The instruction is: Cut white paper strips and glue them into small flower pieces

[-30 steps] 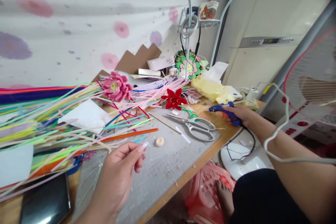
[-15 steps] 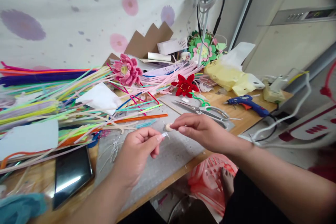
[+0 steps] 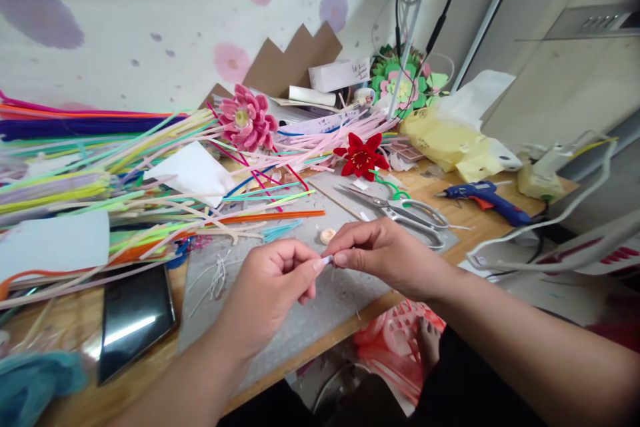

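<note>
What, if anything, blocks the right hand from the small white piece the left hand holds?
Nothing visible: the right hand touches the small white piece. The round beige object lies beyond them, not between.

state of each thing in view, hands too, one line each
left hand: pinching white piece
right hand: pinching its other end
glue gun: lying down, unheld, power unclear
scissors: lying flat, unheld
red flower: petals open
pink flower: petals open
black device: lying flat, dark
yellow bag: crumpled
cardboard: upright
pipe cleaners: strewn
</note>
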A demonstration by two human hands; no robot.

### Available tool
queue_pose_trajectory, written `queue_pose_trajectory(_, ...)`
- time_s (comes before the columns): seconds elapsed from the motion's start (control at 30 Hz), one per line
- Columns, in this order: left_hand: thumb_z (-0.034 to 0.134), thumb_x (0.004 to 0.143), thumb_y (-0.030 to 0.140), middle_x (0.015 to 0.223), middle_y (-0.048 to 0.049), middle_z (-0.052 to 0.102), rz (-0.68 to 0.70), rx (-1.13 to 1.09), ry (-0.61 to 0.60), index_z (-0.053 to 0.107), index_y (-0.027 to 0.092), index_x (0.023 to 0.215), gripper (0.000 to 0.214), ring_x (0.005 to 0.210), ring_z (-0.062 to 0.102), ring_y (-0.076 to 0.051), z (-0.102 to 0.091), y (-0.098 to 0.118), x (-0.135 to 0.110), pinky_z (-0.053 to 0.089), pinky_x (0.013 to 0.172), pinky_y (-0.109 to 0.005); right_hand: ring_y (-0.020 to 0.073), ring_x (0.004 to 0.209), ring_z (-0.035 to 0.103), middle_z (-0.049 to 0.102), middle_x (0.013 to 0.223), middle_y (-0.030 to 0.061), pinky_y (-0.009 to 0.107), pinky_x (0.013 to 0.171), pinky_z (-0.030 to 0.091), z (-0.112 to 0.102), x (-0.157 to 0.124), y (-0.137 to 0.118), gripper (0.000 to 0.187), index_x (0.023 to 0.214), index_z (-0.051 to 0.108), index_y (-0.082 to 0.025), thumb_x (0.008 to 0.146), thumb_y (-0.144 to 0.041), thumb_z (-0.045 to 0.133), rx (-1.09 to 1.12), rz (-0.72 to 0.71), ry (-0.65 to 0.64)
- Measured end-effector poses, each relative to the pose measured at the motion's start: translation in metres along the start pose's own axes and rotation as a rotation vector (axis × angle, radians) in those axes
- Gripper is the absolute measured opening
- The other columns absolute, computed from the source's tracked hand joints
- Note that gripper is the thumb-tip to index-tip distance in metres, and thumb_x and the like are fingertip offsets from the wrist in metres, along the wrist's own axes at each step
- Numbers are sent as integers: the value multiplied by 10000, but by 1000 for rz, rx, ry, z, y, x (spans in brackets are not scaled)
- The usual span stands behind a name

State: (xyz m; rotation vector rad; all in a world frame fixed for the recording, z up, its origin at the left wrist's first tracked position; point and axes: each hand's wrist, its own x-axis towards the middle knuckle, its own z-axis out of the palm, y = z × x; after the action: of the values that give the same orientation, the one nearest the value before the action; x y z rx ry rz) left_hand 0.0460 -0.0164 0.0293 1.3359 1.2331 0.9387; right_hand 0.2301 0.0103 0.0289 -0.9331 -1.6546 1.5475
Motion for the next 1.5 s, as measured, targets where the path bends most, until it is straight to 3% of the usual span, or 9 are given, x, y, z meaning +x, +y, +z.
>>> queue_pose_trajectory(0.2,652,733,221,474,33,586,16,8,-9,649,191,596,140,440,513,-98,2,2,1,404,456,-207,126,692,578,674,732,5,260,677,464,1,-1,1,151,733,735,-173,696,-318,753,44,20,51)
queue_pose_trajectory(0.4,650,739,214,494,28,625,51,36,7,676,196,643,101,454,545,-98,3,1,-2,428,464,-195,118,686,576,673,732,0,254,675,453,4,-1,1,104,726,729,-173,705,-274,739,65,21,86)
queue_pose_trajectory(0.97,626,756,198,521,30,630,86,69,-8,667,198,681,86,500,560,-111,3,3,-6,442,499,-209,91,607,532,645,631,-23,235,597,414,10,-1,1,239,634,689,-160,554,-313,853,261,83,141)
queue_pose_trajectory(1.33,609,799,206,557,32,642,123,40,-47,682,219,708,117,535,562,-103,-1,-1,-7,437,529,-204,86,614,550,644,643,-32,231,624,420,10,-3,3,217,686,684,-152,573,-230,853,372,81,63)
queue_pose_trajectory(1.5,627,805,233,528,41,622,89,-75,-61,663,216,682,130,506,543,-95,-4,-4,-5,419,505,-201,109,700,583,676,737,13,261,713,445,1,-6,4,206,794,727,-142,701,-318,780,408,28,45)
